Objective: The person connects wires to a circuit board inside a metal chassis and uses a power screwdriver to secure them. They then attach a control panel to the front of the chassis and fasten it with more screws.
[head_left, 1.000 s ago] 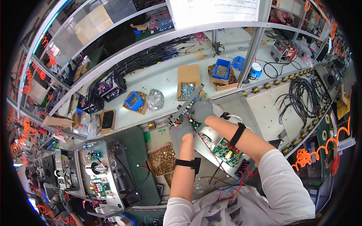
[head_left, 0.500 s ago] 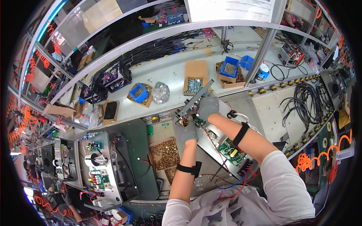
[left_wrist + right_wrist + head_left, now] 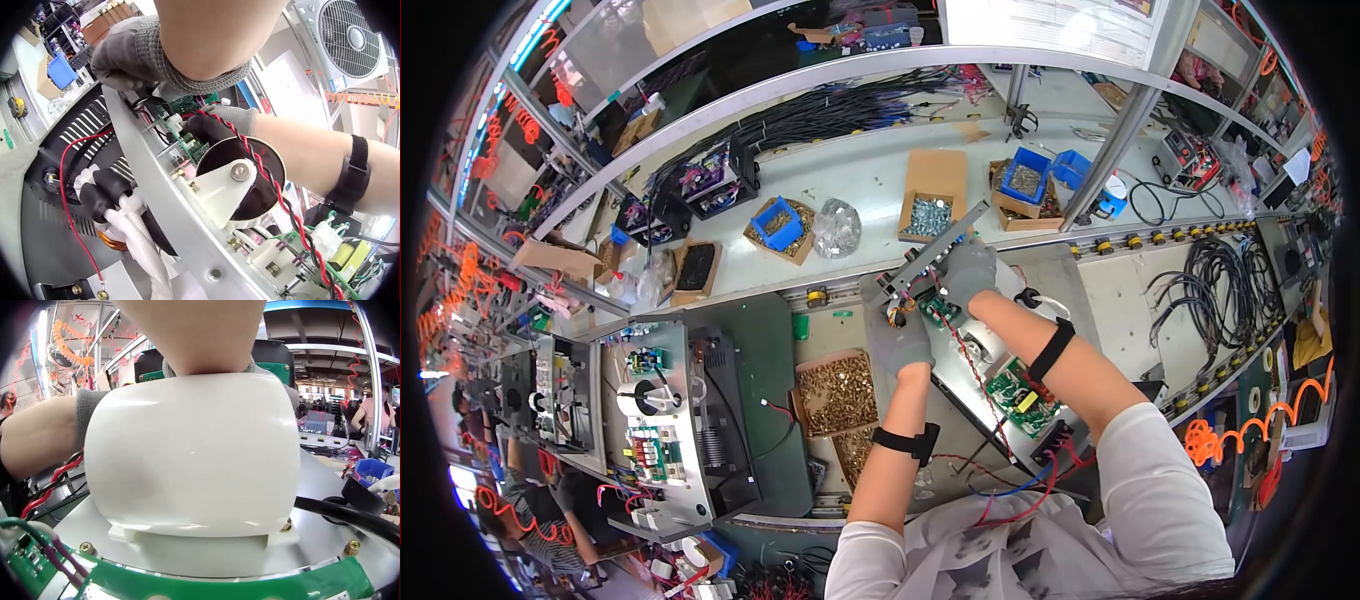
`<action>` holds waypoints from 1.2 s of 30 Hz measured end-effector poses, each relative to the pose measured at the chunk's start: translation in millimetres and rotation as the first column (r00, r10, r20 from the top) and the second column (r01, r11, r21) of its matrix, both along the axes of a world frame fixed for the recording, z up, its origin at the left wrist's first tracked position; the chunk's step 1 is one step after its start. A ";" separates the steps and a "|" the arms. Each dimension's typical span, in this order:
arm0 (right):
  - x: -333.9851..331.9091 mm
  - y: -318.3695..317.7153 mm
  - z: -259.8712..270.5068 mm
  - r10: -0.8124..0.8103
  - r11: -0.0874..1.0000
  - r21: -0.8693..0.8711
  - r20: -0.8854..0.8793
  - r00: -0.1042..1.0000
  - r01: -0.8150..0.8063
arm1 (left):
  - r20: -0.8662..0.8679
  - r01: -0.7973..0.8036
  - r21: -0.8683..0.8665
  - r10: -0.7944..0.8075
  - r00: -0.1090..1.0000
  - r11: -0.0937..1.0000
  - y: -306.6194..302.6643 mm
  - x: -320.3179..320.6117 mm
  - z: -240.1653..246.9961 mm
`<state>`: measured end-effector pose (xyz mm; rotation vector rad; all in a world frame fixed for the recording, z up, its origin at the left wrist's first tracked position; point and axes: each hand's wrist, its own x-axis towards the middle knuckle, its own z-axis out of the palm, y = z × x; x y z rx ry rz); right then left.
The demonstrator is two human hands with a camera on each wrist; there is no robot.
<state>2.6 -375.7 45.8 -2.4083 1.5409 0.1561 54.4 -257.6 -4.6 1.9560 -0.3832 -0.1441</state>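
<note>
A grey metal chassis (image 3: 1000, 350) lies in front of me, and its slotted end panel (image 3: 930, 255) stands tilted up. My gloved left hand (image 3: 897, 335) grips the panel's near edge; the left wrist view shows that hand (image 3: 134, 56) curled round the sheet metal. My gloved right hand (image 3: 968, 272) reaches over the panel and, in the left wrist view, the same hand (image 3: 215, 125) pinches a small green circuit board (image 3: 190, 140) beside the round transformer (image 3: 244, 181). A twisted red-black wire (image 3: 275, 194) runs across it. The transformer's white cover (image 3: 194, 456) fills the right wrist view and hides the right hand's fingers.
A larger green board (image 3: 1017, 392) sits lower in the chassis, with loose red and blue wires (image 3: 1010, 490) by my lap. A box of brass parts (image 3: 832, 392) lies to the left, beyond it another open chassis (image 3: 670, 420). Screw boxes (image 3: 930, 215) and blue bins (image 3: 1025, 180) line the far bench. Black cables (image 3: 1200, 290) lie at right.
Both hands keep their hold on the tilted panel and board. Only the head view has drifted, so the work sits slightly further right in frame.
</note>
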 end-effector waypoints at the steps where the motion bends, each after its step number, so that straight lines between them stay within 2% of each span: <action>1: -0.2 0.5 1.8 0.000 1.000 -0.001 -0.003 1.000 0.000 | -0.070 0.007 0.050 -0.004 0.998 0.999 0.9 -2.1 7.4; 3: 0.1 1.6 4.3 0.006 1.000 -0.011 0.019 1.000 -0.006 | -0.141 0.019 0.098 -0.005 0.990 0.995 -0.8 -6.2 10.9; 5: 0.5 1.3 1.3 0.003 0.999 -0.047 -0.003 1.000 -0.003 | 0.009 -0.131 0.252 0.133 0.991 0.959 -6.0 -12.5 6.9; 6: 0.5 0.7 -1.4 -0.001 0.997 -0.083 -0.022 1.000 -0.001 | 0.007 -0.129 0.249 0.131 0.991 0.960 -7.8 -12.1 6.9; 7: 0.0 1.6 -5.5 -0.003 0.996 -0.086 -0.024 1.000 0.001 | 0.063 -0.201 0.227 0.192 0.979 0.953 -9.5 -10.4 7.2; 8: -0.5 3.6 -11.8 0.007 0.985 -0.174 -0.045 0.999 -0.015 | 0.118 -0.272 0.201 0.252 0.960 0.941 -9.5 -8.3 11.5; 9: 0.2 3.9 -17.2 0.017 0.965 -0.259 -0.066 0.998 -0.033 | 0.117 -0.273 0.200 0.253 0.960 0.941 -6.4 -5.8 16.2; 11: 1.3 -0.6 -22.2 0.010 0.973 -0.229 -0.034 0.999 -0.017 | 0.279 -0.024 0.093 -0.003 0.960 0.995 2.6 1.1 26.6; 12: 2.0 -2.1 -22.0 -0.002 0.981 -0.194 -0.001 1.000 0.002 | 0.284 -0.028 0.092 0.001 0.959 0.995 3.4 5.6 21.7; 13: 0.7 -4.1 -21.7 0.001 0.981 -0.196 0.004 1.000 0.000 | 0.269 0.100 0.037 -0.106 0.957 0.994 2.2 11.3 11.4; 14: -1.6 -0.5 -5.4 -0.025 0.997 -0.076 0.061 0.998 0.029 | 0.259 0.225 -0.020 -0.212 0.942 0.974 1.2 15.6 7.7; 15: -2.4 1.2 3.2 -0.055 0.998 0.046 0.112 0.992 0.050 | 0.243 0.209 -0.040 -0.194 0.951 0.977 -0.5 16.0 4.1; 16: -1.2 1.0 -2.5 -0.050 0.998 0.043 0.114 0.992 0.045 | 0.245 0.204 -0.042 -0.188 0.951 0.978 -1.8 14.7 0.2; 18: 2.3 3.6 -13.2 -0.045 0.976 -0.202 0.186 0.982 0.083 | 0.253 0.158 0.030 -0.160 0.954 0.987 -2.2 12.0 1.9; 19: 3.7 0.7 -17.0 -0.042 0.976 -0.201 0.187 0.981 0.081 | 0.289 0.182 0.009 -0.177 0.941 0.983 -2.4 14.1 -2.0; 21: 6.3 -1.0 -11.6 -0.069 0.995 -0.059 0.099 0.993 0.075 | 0.273 0.185 0.023 -0.185 0.944 0.982 -1.6 15.4 -3.0; 25: 9.0 -5.2 -26.7 -0.085 0.991 -0.096 0.111 0.990 0.096 | 0.225 0.224 0.060 -0.232 0.946 0.973 1.6 16.2 0.2; 27: 8.7 -7.4 -27.5 -0.121 0.990 -0.056 0.167 0.978 0.132 | 0.208 0.246 0.085 -0.259 0.943 0.965 4.7 17.0 4.6; 29: 7.3 -5.6 -23.2 -0.105 0.992 -0.058 0.140 0.985 0.114 | 0.200 0.266 0.106 -0.282 0.938 0.958 9.9 20.0 9.0; 31: 5.2 -5.7 -11.9 -0.088 0.993 -0.069 0.121 0.989 0.096 | 0.259 0.353 0.044 -0.352 0.900 0.935 17.2 23.6 11.2; 32: -0.1 -3.1 1.6 -0.010 1.000 -0.009 0.103 0.995 0.011 | 0.271 0.351 0.036 -0.347 0.898 0.936 19.7 26.5 11.7; 33: -7.3 1.5 13.0 0.066 0.996 0.056 0.086 0.994 -0.071 | 0.211 0.389 -0.024 -0.376 0.902 0.921 23.9 29.4 9.8; 34: -15.9 6.8 22.9 0.060 0.997 0.048 0.091 0.994 -0.065 | 0.151 0.425 -0.087 -0.410 0.899 0.901 27.5 30.3 4.5; 35: -25.7 13.6 31.6 0.088 0.996 0.010 0.182 0.979 -0.091 | 0.061 0.437 -0.272 -0.438 0.897 0.858 26.9 33.3 -24.9; 36: -34.3 18.7 35.2 0.118 0.993 -0.033 0.268 0.956 -0.114 | 0.067 0.443 -0.280 -0.443 0.894 0.852 31.0 29.0 -19.5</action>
